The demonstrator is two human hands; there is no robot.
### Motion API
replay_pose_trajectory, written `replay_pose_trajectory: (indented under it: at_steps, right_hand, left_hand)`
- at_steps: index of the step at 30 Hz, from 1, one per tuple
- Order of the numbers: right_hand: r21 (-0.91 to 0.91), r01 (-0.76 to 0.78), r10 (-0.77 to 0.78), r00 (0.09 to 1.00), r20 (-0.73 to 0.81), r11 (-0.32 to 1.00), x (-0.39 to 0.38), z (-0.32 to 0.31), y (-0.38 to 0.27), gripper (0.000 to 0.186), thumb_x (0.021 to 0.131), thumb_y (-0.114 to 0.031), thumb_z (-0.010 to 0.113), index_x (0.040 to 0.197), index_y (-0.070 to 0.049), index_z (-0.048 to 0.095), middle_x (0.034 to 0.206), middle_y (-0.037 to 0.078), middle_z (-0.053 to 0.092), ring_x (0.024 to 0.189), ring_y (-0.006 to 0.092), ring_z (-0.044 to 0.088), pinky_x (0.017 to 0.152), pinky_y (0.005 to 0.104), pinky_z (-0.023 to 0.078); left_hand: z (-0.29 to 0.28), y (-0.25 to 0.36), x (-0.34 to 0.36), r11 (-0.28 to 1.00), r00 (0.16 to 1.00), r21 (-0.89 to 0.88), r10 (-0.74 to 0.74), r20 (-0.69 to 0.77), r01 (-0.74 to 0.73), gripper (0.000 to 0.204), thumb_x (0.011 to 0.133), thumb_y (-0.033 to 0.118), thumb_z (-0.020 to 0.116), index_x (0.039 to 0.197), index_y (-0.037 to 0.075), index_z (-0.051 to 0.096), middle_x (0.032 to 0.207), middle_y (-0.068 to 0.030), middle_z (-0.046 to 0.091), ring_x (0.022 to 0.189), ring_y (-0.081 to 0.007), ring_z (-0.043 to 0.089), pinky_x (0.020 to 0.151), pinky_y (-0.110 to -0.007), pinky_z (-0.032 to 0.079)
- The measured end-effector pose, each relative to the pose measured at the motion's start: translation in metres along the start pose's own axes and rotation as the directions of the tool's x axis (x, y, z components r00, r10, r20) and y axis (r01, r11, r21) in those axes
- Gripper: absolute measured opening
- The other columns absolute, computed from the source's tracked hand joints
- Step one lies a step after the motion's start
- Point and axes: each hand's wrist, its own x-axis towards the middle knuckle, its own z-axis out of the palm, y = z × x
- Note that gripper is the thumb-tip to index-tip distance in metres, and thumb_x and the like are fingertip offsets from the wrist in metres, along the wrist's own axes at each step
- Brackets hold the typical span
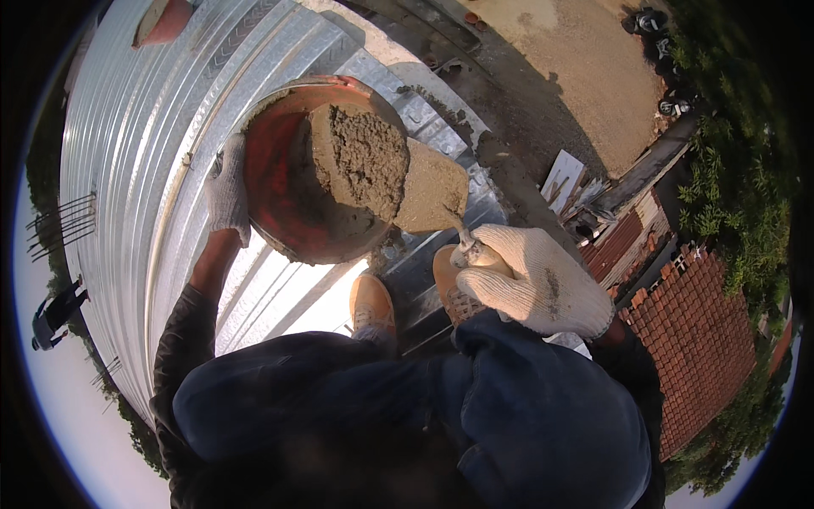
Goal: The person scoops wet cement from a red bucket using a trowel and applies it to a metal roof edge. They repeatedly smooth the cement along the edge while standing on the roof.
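A round red bucket [280, 153], its inside smeared with grey mortar, is tilted in front of my knees. My left hand [227, 188], in a knitted glove, grips its left side at the rim. In my gloved right hand [538, 280] is the handle of a trowel [439, 187], its blade coated in mortar. The blade reaches over the bucket's right rim, its front part inside. Wet, lumpy mortar [366, 157] lies heaped on the blade and against the bucket's inner wall. How much of it rests on the blade I cannot tell.
Ribbed metal sheeting [186, 110] spreads under and left of the bucket, with another red container [163, 21] farther off. My tan shoes [371, 303] stand near the sheet's edge. Lower ground [585, 68] and a tiled roof [691, 348] lie to the right; rebar [64, 225] sticks out left.
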Motion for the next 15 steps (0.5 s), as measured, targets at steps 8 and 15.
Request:
replay_pose_trajectory:
  at_steps: [8,15]
  right_hand:
    - [-0.453,-0.252,-0.026,0.852,-0.523,0.855,-0.017,-0.002,0.052,0.037,0.100,-0.027,0.079,0.127,-0.004,0.069,0.098,0.020,0.075,0.088,0.0369,0.079,0.077,0.0464,0.063]
    - [-0.514,-0.411,0.101,0.844,-0.527,0.753,0.022,0.045,0.092,0.026,0.099,-0.023,0.076,0.113,-0.007,0.063,0.092,0.016,0.072,0.079,0.0361,0.078,0.065,0.0472,0.062]
  left_hand:
    - [-0.044,-0.053,0.045,0.999,0.999,-0.035,-0.017,0.048,0.018,0.060,0.117,0.048,0.065,0.150,-0.002,0.067,0.143,-0.0111,0.074,0.128,-0.0243,0.072,0.111,-0.039,0.059]
    - [-0.050,-0.067,0.050,0.987,0.983,-0.126,-0.076,0.167,0.098,0.066,0.119,0.051,0.059,0.159,0.000,0.060,0.154,-0.0131,0.069,0.135,-0.0281,0.069,0.118,-0.041,0.056]
